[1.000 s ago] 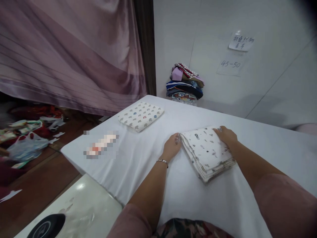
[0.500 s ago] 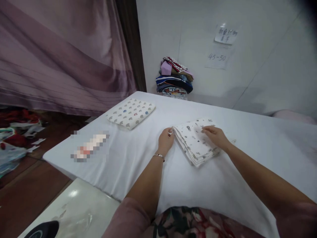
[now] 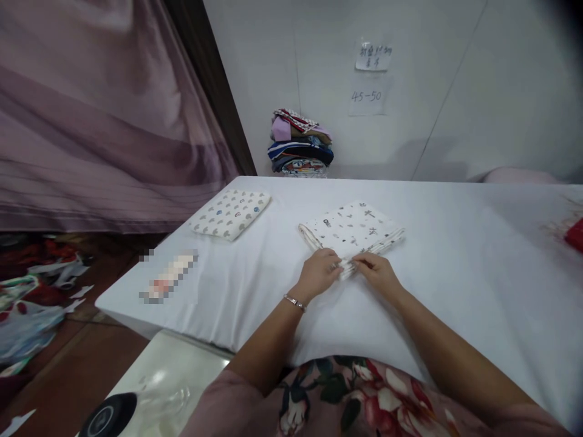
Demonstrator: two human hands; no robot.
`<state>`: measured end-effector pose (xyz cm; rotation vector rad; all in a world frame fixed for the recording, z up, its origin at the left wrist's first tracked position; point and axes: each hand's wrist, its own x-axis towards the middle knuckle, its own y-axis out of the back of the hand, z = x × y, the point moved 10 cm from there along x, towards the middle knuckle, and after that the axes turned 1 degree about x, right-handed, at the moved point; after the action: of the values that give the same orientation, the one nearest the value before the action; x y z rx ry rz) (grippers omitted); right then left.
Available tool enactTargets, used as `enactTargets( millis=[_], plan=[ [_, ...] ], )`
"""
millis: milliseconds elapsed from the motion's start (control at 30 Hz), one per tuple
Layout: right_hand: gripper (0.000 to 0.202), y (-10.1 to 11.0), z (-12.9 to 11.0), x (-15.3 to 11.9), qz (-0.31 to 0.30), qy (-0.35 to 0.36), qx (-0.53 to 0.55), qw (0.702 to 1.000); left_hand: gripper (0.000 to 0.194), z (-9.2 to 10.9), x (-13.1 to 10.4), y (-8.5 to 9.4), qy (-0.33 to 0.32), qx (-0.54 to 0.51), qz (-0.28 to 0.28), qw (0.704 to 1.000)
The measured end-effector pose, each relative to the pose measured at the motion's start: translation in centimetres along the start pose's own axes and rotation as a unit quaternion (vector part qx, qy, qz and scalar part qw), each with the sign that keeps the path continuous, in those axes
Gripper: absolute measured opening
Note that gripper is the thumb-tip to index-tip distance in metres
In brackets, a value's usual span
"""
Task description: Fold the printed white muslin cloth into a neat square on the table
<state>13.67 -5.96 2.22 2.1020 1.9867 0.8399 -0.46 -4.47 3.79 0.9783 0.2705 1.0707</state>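
A folded white cloth (image 3: 348, 226) with small grey and dark prints lies on the white-covered table (image 3: 455, 273), one corner pointing toward me. At that near corner, my left hand (image 3: 321, 272) pinches the layered edge from the left. My right hand (image 3: 377, 272) grips the same corner from the right, thumb and fingers together. Both hands are close to each other, and the fingertips partly hide the corner. Farther left on the table rests a second folded cloth (image 3: 231, 213), cream with grey mushroom-like shapes and a few coloured ones.
A pixelated object (image 3: 170, 276) lies near the table's left edge. Behind the table, a stack of folded fabrics (image 3: 300, 145) stands against the wall. A red item (image 3: 576, 233) shows at the far right. At lower left is a pale glossy surface (image 3: 177, 370) with a black round object (image 3: 109, 416).
Both hands have come together at the cloth's near corner; the left moved down from its left corner, the right came down and inward. The cloth appears turned, and the view has shifted right.
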Motion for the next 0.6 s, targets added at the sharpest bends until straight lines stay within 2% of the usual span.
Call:
enactTargets(
  millis=[167, 400, 500, 600],
  plan=[
    [0.022, -0.7, 2.2, -0.5, -0.014, -0.057, 0.057, 0.997, 0.025, -0.6, -0.5, -0.8, 0.044, 0.019, -0.027, 0.998],
    [0.020, -1.5, 2.0, -0.6, -0.053, -0.034, 0.039, 0.997, 0.022, -0.2, 0.3, -0.9, 0.037, 0.047, -0.050, 0.997],
    [0.022, -1.6, 2.0, -0.8, -0.048, -0.026, 0.031, 0.998, 0.023, -0.1, 0.5, -1.0, 0.038, 0.052, -0.061, 0.996],
    [0.025, -1.8, 2.2, -0.9, -0.042, -0.027, 0.025, 0.998, 0.022, -0.2, 0.6, -1.0, 0.042, 0.047, -0.048, 0.997]
  ],
)
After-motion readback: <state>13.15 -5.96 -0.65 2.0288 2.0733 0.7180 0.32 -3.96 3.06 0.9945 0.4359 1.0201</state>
